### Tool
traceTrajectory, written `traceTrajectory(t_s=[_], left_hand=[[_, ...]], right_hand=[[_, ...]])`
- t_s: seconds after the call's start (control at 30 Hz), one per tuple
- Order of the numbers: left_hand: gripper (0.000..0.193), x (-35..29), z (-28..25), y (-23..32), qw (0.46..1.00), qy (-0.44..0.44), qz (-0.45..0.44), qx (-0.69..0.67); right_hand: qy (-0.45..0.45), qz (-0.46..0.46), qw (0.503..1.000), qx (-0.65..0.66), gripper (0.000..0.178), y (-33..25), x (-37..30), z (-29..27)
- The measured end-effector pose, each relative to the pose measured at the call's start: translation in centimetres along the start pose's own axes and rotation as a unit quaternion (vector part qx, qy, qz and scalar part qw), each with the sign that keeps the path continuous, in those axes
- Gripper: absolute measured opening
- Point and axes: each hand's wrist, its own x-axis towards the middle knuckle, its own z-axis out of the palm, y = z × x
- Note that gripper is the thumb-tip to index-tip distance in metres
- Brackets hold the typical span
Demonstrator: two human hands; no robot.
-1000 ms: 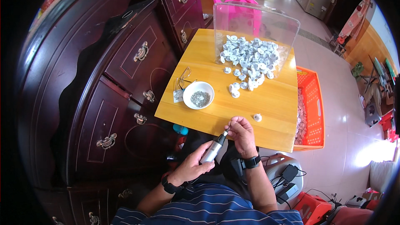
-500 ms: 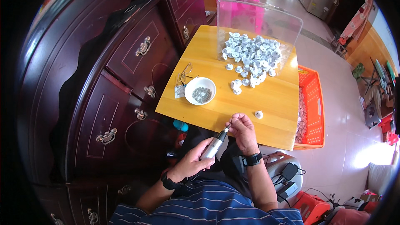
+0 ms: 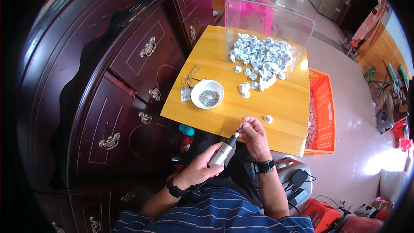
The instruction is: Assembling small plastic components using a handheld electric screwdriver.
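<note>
My left hand is wrapped round an electric screwdriver with a silver body and black nose, its tip angled up and to the right. At that tip, the fingers of my right hand are pinched together; whatever is between them is too small to make out. Just beyond my right hand, a single white round plastic part lies on the yellow wooden table. A white bowl with many small metal pieces, likely screws, stands farther left.
A clear plastic bin lies at the table's far side, with a heap of white plastic parts spilling from it. Eyeglasses rest beside the bowl. Dark wooden cabinets flank the left; an orange crate stands on the right.
My right hand and the screwdriver's tip have shifted very slightly to the right. The parts on the table stay where they were.
</note>
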Motion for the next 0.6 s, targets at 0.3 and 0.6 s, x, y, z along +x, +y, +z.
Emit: traceTrajectory(t_s=[0.3,0.6], left_hand=[[0.068,0.2,0.5,0.0,0.996,0.043,0.044,0.069],[0.069,1.0,0.5,-0.9,0.984,0.053,0.092,0.144]], right_hand=[[0.103,-0.057,0.987,-0.106,0.024,-1.7,-1.5,-0.9],[0.269,-0.278,0.684,-0.619,0.021,-5.5,-0.3,-2.8]])
